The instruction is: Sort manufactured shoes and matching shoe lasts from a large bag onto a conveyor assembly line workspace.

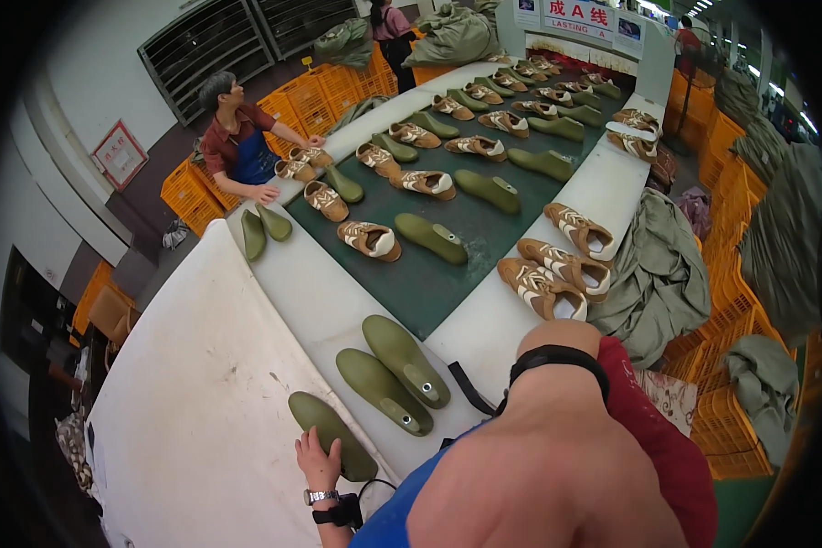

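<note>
My left hand (319,459) lies with its fingers stretched apart against the side of a green shoe last (333,422) on the white cloth-like surface. Two more green shoe lasts (380,387) rest side by side on the white table edge just beyond it. My right forearm rises large in front, with a black band at the wrist. Past the band, my right hand (558,336) shows only its back, by the opening of the nearest brown-and-white sneaker (537,287). Its fingers are hidden. Another brown sneaker (566,267) stands beside that one.
A dark green conveyor belt (384,286) carries rows of brown sneakers and green lasts. A co-worker (237,137) stands at the far left edge, hands near shoes. Orange crates (717,402) and grey-green cloth (658,274) line the right side.
</note>
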The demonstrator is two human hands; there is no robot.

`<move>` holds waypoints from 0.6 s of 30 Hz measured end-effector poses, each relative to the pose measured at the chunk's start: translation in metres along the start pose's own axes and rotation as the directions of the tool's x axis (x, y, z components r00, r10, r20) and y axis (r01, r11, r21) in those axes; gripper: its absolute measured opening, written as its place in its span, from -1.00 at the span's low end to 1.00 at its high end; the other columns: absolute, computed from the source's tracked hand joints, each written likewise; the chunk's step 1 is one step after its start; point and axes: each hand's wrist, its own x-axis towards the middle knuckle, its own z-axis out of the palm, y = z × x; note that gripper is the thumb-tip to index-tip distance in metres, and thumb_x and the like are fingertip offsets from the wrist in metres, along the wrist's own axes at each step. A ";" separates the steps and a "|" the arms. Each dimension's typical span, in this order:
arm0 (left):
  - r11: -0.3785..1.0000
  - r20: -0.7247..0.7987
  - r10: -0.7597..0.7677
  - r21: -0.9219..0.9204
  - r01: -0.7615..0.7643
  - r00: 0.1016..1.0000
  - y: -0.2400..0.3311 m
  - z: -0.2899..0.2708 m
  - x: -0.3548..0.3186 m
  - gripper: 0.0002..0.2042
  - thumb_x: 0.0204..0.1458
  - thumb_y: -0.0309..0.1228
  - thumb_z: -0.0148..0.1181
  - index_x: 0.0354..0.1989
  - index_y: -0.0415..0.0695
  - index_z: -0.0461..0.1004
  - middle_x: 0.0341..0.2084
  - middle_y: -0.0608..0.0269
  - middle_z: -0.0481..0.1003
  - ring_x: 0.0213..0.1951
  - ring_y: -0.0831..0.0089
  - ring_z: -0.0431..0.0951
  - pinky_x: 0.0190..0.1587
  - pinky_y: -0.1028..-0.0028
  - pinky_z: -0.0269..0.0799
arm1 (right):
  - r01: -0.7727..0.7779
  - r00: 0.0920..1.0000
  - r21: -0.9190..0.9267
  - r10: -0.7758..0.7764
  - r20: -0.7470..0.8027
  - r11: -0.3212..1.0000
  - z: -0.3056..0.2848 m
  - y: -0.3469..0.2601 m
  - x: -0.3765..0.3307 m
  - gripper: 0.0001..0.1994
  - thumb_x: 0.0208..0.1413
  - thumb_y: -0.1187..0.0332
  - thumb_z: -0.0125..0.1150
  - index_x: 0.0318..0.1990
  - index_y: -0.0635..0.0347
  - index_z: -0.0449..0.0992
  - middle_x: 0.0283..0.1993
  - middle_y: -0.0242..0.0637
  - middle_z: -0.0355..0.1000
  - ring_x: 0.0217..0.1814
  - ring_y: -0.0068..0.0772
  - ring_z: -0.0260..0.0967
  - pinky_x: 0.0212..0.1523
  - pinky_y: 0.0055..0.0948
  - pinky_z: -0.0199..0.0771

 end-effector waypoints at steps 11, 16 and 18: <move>0.828 -0.107 -0.426 -0.446 0.339 0.899 0.058 -0.008 -0.006 -0.67 -0.10 -0.45 0.07 -0.11 -0.26 0.33 0.01 -0.19 0.21 0.07 -0.03 0.20 0.11 0.24 0.13 | 0.260 0.961 -0.067 -0.265 -0.081 0.963 0.006 -0.003 0.014 -0.73 0.13 0.25 -0.08 -0.17 0.26 0.41 -0.08 -0.11 0.29 -0.09 -0.09 0.27 -0.10 -0.32 0.23; 0.829 -0.141 -0.429 -0.453 0.327 0.892 0.055 -0.007 -0.008 -0.68 -0.11 -0.44 0.07 -0.13 -0.25 0.33 0.01 -0.19 0.21 0.07 -0.02 0.20 0.11 0.25 0.13 | 0.356 0.922 -0.149 -0.373 -0.108 0.923 0.003 -0.010 0.020 -0.73 0.12 0.25 -0.06 -0.15 0.24 0.42 -0.02 -0.12 0.27 -0.03 -0.08 0.24 -0.04 -0.31 0.17; 0.821 -0.137 -0.441 -0.462 0.336 0.887 0.050 -0.007 -0.009 -0.69 -0.11 -0.44 0.07 -0.14 -0.25 0.34 0.01 -0.18 0.22 0.07 -0.01 0.20 0.11 0.25 0.13 | 0.402 0.900 -0.165 -0.422 -0.110 0.901 0.007 -0.005 0.023 -0.73 0.12 0.25 -0.06 -0.14 0.23 0.42 0.00 -0.12 0.26 0.00 -0.08 0.22 -0.01 -0.31 0.15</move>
